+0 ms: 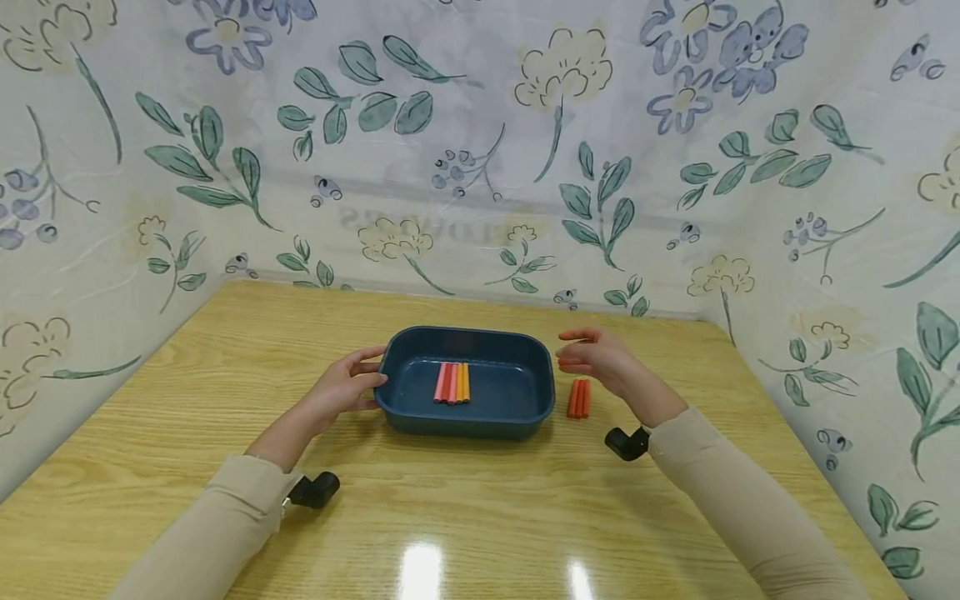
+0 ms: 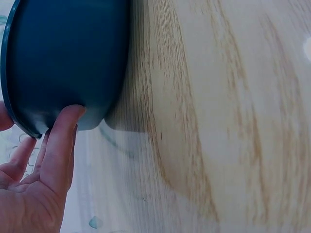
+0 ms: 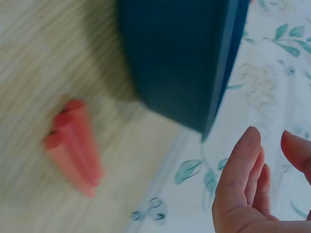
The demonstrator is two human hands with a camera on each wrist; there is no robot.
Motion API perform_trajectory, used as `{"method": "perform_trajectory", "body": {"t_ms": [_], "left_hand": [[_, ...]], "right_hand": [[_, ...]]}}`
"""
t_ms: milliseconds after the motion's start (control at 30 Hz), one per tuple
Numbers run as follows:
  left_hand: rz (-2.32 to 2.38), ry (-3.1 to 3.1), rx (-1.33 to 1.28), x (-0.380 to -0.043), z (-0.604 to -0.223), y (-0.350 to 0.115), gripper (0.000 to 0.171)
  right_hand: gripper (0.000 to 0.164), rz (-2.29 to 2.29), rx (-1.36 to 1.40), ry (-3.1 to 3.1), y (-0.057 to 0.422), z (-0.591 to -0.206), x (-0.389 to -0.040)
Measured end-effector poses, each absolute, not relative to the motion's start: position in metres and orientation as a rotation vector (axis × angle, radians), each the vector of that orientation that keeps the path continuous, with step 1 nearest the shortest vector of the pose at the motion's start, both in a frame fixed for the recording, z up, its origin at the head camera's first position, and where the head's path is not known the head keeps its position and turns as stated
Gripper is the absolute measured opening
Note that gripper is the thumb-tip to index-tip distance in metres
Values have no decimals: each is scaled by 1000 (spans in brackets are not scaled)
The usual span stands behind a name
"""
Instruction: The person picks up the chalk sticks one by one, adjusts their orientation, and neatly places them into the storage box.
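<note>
A dark blue rectangular tub [image 1: 464,427] stands on the table with several short pink, red and yellow-orange sticks [image 1: 452,383] side by side on its floor. My left hand [image 1: 348,383] holds the tub's left end, thumb at the rim and fingers against the outer wall; the left wrist view shows one finger [image 2: 62,141] lying on that wall. Beside the right end, my right hand [image 1: 603,367] hovers apart from the tub with loosely bent fingers and nothing between them. Below it, a small group of red sticks [image 3: 73,145] lies on the table, blurred in the right wrist view.
The wood-grain table [image 1: 480,517] ends at a flower-patterned cloth [image 1: 480,167] behind and at both sides. Black wrist devices [image 1: 318,490] stick out below both cuffs. Light reflections show near the table's front.
</note>
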State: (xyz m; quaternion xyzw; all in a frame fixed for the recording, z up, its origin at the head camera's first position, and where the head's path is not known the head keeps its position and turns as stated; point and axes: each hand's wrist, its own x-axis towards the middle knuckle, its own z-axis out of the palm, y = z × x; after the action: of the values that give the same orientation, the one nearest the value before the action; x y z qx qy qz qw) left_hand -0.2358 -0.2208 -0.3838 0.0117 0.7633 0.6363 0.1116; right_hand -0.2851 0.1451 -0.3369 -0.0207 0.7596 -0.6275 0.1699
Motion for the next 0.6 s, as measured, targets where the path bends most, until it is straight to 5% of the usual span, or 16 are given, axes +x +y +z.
{"method": "perform_trajectory", "body": {"t_ms": [600], "left_hand": [[1868,2237,34,-236,-383,-221,57]], "right_hand": [[62,-1701,79,2155,188,-389,-279]]}}
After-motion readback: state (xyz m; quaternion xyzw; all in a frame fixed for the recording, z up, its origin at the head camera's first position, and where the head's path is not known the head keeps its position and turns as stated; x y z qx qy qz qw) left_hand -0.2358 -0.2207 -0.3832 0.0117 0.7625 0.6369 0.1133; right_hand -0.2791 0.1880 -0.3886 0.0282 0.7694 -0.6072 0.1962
